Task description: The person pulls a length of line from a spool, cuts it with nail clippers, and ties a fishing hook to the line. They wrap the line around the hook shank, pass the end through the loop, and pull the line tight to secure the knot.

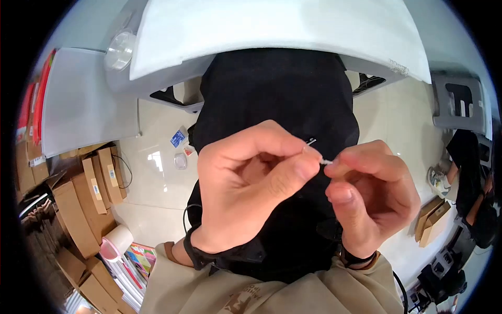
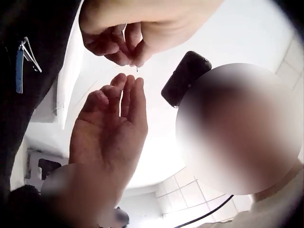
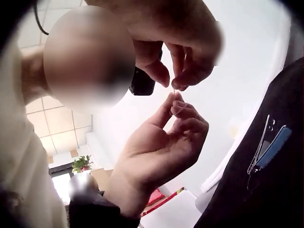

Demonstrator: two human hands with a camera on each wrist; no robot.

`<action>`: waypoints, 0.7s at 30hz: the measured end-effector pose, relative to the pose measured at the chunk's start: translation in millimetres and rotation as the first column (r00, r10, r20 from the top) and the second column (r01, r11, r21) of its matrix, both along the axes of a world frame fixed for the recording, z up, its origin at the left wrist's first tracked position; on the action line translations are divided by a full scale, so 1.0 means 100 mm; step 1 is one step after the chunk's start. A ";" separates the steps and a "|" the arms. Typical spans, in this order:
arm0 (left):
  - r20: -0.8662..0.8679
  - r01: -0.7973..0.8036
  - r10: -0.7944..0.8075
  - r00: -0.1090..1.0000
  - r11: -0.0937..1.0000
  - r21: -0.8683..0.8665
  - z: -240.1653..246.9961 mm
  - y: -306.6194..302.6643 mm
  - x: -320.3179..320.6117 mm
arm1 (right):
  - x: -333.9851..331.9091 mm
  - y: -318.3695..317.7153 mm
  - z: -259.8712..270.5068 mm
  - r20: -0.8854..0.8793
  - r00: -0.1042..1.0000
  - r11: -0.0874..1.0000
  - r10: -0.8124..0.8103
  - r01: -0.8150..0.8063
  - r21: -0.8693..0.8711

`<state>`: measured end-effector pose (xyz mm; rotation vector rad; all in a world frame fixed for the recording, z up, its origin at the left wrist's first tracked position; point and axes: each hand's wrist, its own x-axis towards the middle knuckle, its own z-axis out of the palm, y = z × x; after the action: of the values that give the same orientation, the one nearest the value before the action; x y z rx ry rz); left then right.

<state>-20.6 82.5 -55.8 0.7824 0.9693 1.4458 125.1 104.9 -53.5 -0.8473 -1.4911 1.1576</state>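
In the head view, my left hand [image 1: 246,183] pinches a short, thin whitish strand [image 1: 326,161] between thumb and forefinger. The strand has a knobbly, beaded look and is mostly hidden by the fingertips. A fine clear loop [image 3: 179,111] shows by the left fingers in the right wrist view. My right hand [image 1: 374,193] is close on the other side, its forefinger tip right at the strand's free end and its thumb standing apart. Below the hands, a blue-and-silver nail clipper [image 3: 273,149] lies on the dark cloth [image 1: 277,94] over the lap.
A white-covered table [image 1: 282,26] stands in front, with a clear round container [image 1: 120,49] at its left. A blue packet [image 1: 178,138] and a small clear case [image 1: 180,161] lie on the floor. Cardboard boxes [image 1: 78,214] crowd the left; another person's shoe [image 1: 438,182] shows at right.
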 end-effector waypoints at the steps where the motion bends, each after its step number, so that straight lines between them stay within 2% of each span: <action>1: -0.032 0.010 -0.010 0.999 1.000 0.009 0.02 0.00 0.01 | 0.04 0.01 -0.01 -0.016 1.000 1.000 0.005 -0.004 0.015; 3: -0.095 0.034 -0.032 0.995 0.999 0.024 0.04 -0.01 0.02 | 0.07 0.01 -0.01 0.070 0.996 0.985 -0.046 0.034 0.169; 4: -0.056 0.038 -0.037 0.998 0.999 0.025 0.03 -0.02 0.03 | 0.06 0.03 0.00 0.164 0.980 0.950 -0.114 0.059 0.307; 6: 0.020 0.048 -0.049 0.999 0.998 0.030 0.01 -0.03 0.05 | 0.08 0.04 0.00 0.253 0.948 0.885 -0.193 0.056 0.463; 7: 0.011 0.056 -0.056 0.998 0.998 0.000 0.03 -0.03 0.07 | 0.10 0.05 0.00 0.262 0.945 0.873 -0.195 0.045 0.486; 10: -0.095 0.098 -0.099 0.991 0.995 -0.008 0.02 -0.02 0.08 | 0.15 0.06 0.02 0.299 0.932 0.855 -0.203 0.020 0.519; 14: -0.106 0.065 -0.075 0.991 0.993 -0.101 0.03 -0.03 0.16 | 0.23 0.11 0.00 0.331 0.925 0.850 -0.188 -0.016 0.526; 16: -0.148 0.074 -0.089 0.985 0.992 -0.105 0.01 -0.01 0.18 | 0.22 0.10 0.02 0.367 0.902 0.878 -0.228 0.028 0.479; 21: -0.214 0.085 -0.099 0.972 0.994 -0.071 -0.01 0.06 0.26 | 0.29 0.19 0.03 0.394 0.895 0.913 -0.210 0.036 0.406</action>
<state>5.3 88.7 -57.0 0.9418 1.1230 1.2624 154.3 123.5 -50.8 -0.9396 -1.9164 0.5561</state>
